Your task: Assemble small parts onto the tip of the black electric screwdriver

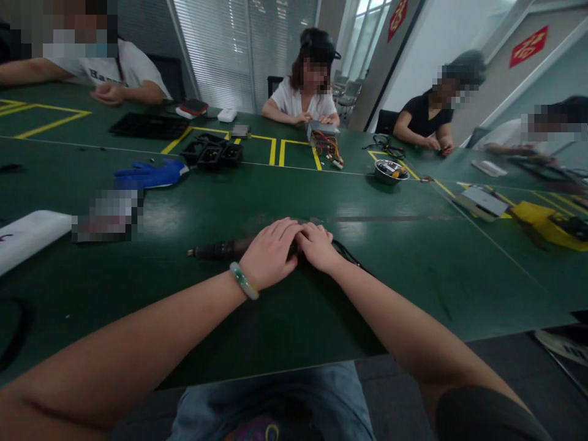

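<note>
A dark electric screwdriver (pixel 220 250) lies on the green table in front of me, its bit pointing left. My left hand (pixel 272 250), with a green bangle at the wrist, is closed over the tool's body. Against its fingertips, my right hand (pixel 318 246) curls round the rear end of the screwdriver, where the grip is partly hidden. From under the right hand a black cable (pixel 351 254) runs off to the right along the tabletop.
A blue glove (pixel 151 174), black plastic parts (pixel 214 153) and a white object (pixel 34 236) lie to the left. Farther right are a metal bowl (pixel 390 173) of small parts and a yellow item (pixel 549 223). Several people sit across the table, one at a power supply (pixel 323 128).
</note>
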A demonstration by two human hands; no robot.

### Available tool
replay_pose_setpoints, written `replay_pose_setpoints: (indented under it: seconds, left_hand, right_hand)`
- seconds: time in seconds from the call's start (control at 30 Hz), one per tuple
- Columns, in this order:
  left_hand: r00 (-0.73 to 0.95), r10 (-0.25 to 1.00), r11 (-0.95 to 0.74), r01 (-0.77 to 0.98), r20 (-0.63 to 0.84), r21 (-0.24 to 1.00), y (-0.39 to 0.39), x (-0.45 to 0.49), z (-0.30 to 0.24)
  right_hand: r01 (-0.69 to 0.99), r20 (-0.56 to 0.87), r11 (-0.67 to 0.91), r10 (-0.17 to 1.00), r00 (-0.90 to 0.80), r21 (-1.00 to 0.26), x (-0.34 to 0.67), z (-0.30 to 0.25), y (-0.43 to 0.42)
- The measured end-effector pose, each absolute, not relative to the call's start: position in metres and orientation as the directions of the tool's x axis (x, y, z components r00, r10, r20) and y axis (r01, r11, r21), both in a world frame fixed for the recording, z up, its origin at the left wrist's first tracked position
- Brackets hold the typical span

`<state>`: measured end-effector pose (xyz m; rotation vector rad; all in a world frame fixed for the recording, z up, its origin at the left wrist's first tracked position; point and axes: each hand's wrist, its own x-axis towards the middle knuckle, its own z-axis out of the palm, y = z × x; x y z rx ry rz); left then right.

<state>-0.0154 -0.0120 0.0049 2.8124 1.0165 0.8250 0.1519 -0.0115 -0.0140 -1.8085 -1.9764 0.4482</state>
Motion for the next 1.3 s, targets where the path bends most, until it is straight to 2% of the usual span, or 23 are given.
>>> replay_pose_setpoints:
  seconds: [0.13,0.2,0.27,0.4,0.47,0.53,0.6,0.73,0.8,0.93,1.1,1.2,1.3]
  left_hand:
    - [0.664,0.65,-0.751,0.634,0.37,0.184,-0.002,-0.019,-0.004]
    - [0.688,0.65,-0.754,0.637,0.323,0.16,-0.001,-0.02,-0.004]
    - [0.706,0.641,-0.762,0.633,0.301,0.137,0.0,-0.021,-0.003]
    - [0.705,0.644,-0.759,0.637,0.296,0.134,0.0,-0.02,-0.001]
    - [0.698,0.653,-0.752,0.641,0.293,0.15,0.0,-0.019,-0.001]
    - [0.696,0.657,-0.751,0.638,0.291,0.17,-0.002,-0.018,0.001]
    - [0.701,0.654,-0.755,0.63,0.285,0.182,-0.004,-0.018,0.003]
    - [0.745,0.624,-0.782,0.596,0.238,0.182,-0.01,-0.017,0.01]
    - [0.777,0.592,-0.806,0.564,0.215,0.181,-0.013,-0.017,0.014]
    - [0.811,0.549,-0.835,0.524,0.203,0.166,-0.019,-0.017,0.018]
    - [0.781,0.593,-0.805,0.579,0.196,0.129,-0.018,-0.02,0.018]
    - [0.742,0.639,-0.768,0.63,0.205,0.113,-0.011,-0.022,0.016]
    - [0.73,0.651,-0.757,0.642,0.206,0.119,-0.004,-0.023,0.012]
  right_hand:
    - [0.805,0.134,0.157,0.986,-0.097,-0.572,0.154,-0.002,-0.028]
    - [0.818,0.168,0.143,0.984,-0.058,-0.558,0.166,0.007,-0.042]
    - [0.872,0.192,0.077,0.981,0.019,-0.483,0.182,0.015,-0.062]
    - [0.959,0.194,-0.179,0.955,0.223,-0.22,0.219,0.006,-0.121]
    - [0.945,0.205,-0.265,0.931,0.303,-0.192,0.234,-0.007,-0.151]
    - [0.918,0.199,-0.296,0.915,0.352,-0.265,0.247,-0.019,-0.17]
    - [0.901,0.207,-0.262,0.915,0.346,-0.345,0.261,-0.023,-0.176]
    - [0.933,0.4,-0.064,0.891,0.213,-0.355,0.299,-0.003,-0.15]
    - [0.929,0.448,0.02,0.88,0.16,-0.369,0.318,0.011,-0.124]
    - [0.903,0.339,0.058,0.935,0.099,-0.426,0.325,0.02,-0.064]
    - [0.918,0.152,-0.039,0.982,0.108,-0.395,0.285,-0.005,-0.016]
    - [0.891,0.163,0.021,0.985,0.059,-0.453,0.274,-0.015,-0.014]
    - [0.818,0.165,0.09,0.986,0.005,-0.568,0.279,-0.012,-0.024]
